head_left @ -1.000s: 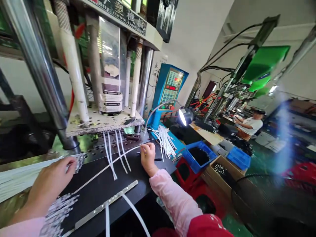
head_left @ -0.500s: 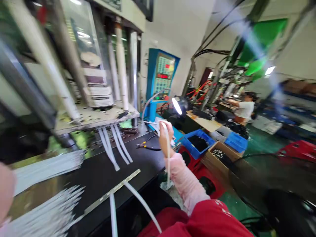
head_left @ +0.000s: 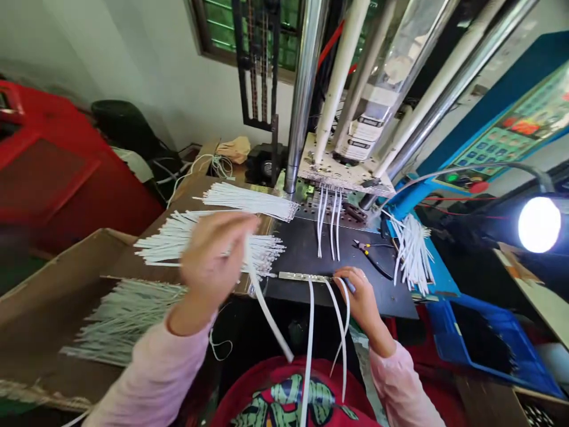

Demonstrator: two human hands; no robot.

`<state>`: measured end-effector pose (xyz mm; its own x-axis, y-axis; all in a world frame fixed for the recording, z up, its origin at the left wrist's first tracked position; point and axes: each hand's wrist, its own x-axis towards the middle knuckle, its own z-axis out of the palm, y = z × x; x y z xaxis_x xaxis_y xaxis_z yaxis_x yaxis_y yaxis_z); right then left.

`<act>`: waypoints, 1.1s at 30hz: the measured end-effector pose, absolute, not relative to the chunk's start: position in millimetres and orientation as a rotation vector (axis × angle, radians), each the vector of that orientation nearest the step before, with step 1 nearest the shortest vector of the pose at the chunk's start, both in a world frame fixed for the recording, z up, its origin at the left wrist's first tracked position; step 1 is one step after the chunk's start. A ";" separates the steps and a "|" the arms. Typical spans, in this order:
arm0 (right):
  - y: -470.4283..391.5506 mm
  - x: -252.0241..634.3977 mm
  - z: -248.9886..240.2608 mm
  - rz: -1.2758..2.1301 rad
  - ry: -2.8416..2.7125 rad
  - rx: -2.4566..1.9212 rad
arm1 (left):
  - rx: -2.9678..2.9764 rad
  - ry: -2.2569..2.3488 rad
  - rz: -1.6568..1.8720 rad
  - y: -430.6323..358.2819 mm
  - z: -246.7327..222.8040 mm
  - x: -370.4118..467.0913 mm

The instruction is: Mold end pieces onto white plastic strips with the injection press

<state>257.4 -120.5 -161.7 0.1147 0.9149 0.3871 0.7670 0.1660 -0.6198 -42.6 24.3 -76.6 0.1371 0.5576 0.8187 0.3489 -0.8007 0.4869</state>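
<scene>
My left hand (head_left: 213, 258), slightly blurred, is closed on a white flat cable (head_left: 267, 305) that hangs down from the fingertips. It is raised over the bundles of white cables at the left. My right hand (head_left: 361, 299) is closed on another white cable (head_left: 345, 308) at the right end of a narrow metal bar (head_left: 293, 276). Two more cables (head_left: 310, 332) run from the bar toward my lap. Behind the bar, several white strips (head_left: 320, 228) stick out of the press (head_left: 347, 175).
Bundles of white cables (head_left: 249, 200) lie at the left of the black tabletop (head_left: 293, 237), with more in a cardboard box (head_left: 66, 284). Pliers (head_left: 373, 258) and a cable pile (head_left: 411, 252) lie right. A lit lamp (head_left: 539, 224) and blue bin (head_left: 502, 356) stand further right.
My view has swung left. My right hand has come from the right side of the table to the metal bar. My left hand, barely visible before, now shows with a cable.
</scene>
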 end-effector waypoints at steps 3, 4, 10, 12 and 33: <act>-120.2 250.9 -176.6 0.290 -1.626 -1.673 | 2.264 0.767 1.383 -10.3 -127.6 -11.9; -119.8 250.4 -179.9 0.294 -1.621 -1.683 | 2.233 0.756 1.298 -16.2 -144.2 -3.0; -115.9 251.9 -189.7 0.248 -1.643 -1.709 | 2.153 0.766 1.137 -19.6 -195.3 21.1; -115.6 253.6 -190.6 0.261 -1.636 -1.689 | 2.159 0.764 1.076 -18.4 -194.0 21.6; -113.2 258.2 -183.6 0.553 -1.445 -1.603 | 2.425 0.869 0.747 -24.0 -174.7 28.3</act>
<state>258.2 -113.2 -183.6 0.2235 0.9482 0.2259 0.5553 0.0666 -0.8290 28.3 -24.0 -174.7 0.6539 0.6789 0.3338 0.4322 -0.6974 0.5718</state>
